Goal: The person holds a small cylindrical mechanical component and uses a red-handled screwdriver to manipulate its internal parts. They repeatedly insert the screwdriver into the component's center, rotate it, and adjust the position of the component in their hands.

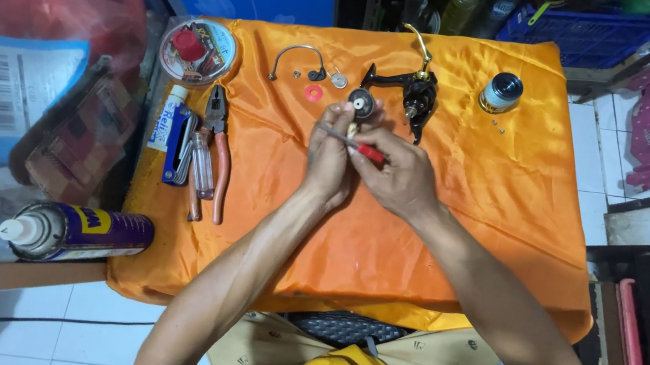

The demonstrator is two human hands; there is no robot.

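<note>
My left hand (328, 158) holds a small round black reel part (362, 105) up over the orange cloth (453, 224). In my right hand (401, 176) is a red-handled screwdriver (355, 145), its thin shaft pointing left across my left fingers. Just beyond my hands lies a black fishing reel body (417, 90) with a gold handle arm. A bent wire bail (298, 58), a red washer (313, 93) and a small silver washer (339, 81) lie to the left of it.
A spool (501, 93) stands at the far right of the cloth. Pliers (217, 147), a screwdriver and a blue tube lie at the cloth's left edge. A spray can (75, 233) lies on the left bench, a round tin (197, 51) behind it.
</note>
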